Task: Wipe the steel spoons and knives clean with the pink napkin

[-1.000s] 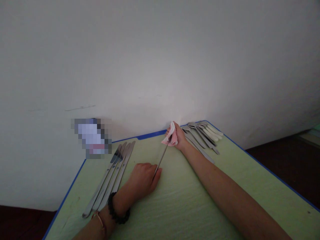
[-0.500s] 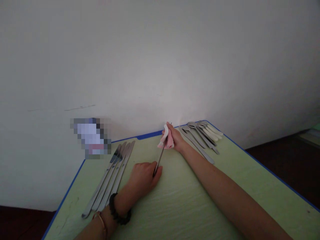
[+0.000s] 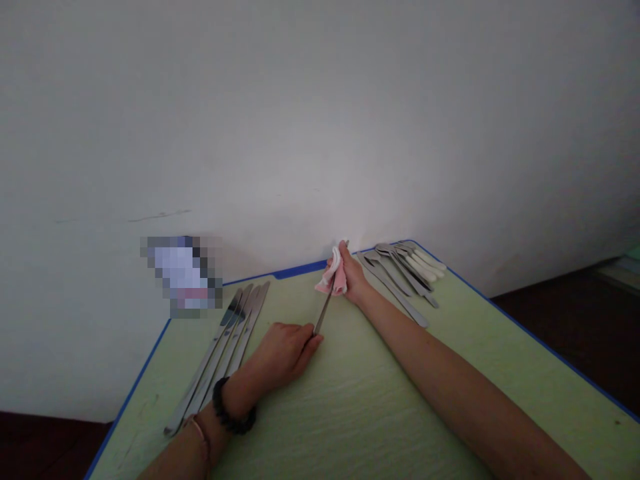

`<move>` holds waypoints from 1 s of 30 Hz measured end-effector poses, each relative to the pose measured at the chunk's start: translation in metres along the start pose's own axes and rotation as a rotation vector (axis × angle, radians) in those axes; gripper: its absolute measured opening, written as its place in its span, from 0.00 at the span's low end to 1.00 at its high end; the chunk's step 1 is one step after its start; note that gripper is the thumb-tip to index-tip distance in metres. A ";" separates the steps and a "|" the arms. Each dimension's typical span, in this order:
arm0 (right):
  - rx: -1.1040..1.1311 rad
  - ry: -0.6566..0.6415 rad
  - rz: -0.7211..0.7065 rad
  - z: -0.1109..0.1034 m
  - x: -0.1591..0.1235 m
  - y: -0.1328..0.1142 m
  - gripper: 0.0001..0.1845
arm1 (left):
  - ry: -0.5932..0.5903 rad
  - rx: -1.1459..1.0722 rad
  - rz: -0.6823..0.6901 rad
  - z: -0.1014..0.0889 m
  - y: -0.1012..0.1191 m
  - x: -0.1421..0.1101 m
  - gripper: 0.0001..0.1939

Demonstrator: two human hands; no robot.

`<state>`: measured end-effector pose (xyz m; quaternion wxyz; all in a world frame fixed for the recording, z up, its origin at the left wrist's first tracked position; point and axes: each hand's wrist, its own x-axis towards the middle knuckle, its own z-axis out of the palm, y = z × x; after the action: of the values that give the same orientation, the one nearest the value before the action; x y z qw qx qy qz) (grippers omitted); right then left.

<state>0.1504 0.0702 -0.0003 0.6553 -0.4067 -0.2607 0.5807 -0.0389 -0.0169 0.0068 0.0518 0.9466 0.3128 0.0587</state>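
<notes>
My left hand is closed in a pinch on the near end of a slim metal table knife. The knife slants up and away to the right, above the table. Farther along it, my right hand grips a folded pink-and-white cloth around the knife's far part. The cloth hides most of that part; only a small tip shows past my right thumb. Several table knives lie side by side to the left of my left hand, partly behind my left wrist.
Right of my right hand lie metal spoons, a longer piece of cutlery and several white-handled pieces. A blurred-out phone-like object leans at the back left. The pale green table has a blue edge and meets a wall.
My left hand and the knife have shifted slightly up and away. The knife's tip sticks out a little more beyond the cloth. My right hand has tilted slightly; the other cutlery has not moved.
</notes>
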 end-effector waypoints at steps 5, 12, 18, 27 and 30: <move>0.031 0.083 0.048 0.016 -0.016 0.015 0.25 | -0.060 0.045 -0.135 -0.003 0.007 0.004 0.18; -0.009 0.069 0.080 0.026 -0.029 0.022 0.24 | -0.063 0.072 -0.212 -0.006 0.011 0.006 0.17; -0.242 0.044 -0.070 0.025 -0.029 0.026 0.23 | -0.030 0.003 -0.166 -0.005 0.006 0.004 0.14; -0.452 -0.049 -0.226 0.027 -0.029 0.027 0.25 | -0.008 -0.042 -0.144 -0.005 0.005 0.003 0.13; -0.464 -0.069 -0.229 0.027 -0.030 0.024 0.24 | -0.021 -0.025 -0.151 -0.005 0.005 0.004 0.14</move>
<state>0.1092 0.0467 -0.0022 0.5967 -0.4938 -0.4537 0.4408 -0.0335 -0.0184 0.0131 0.0710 0.9201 0.3821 0.0487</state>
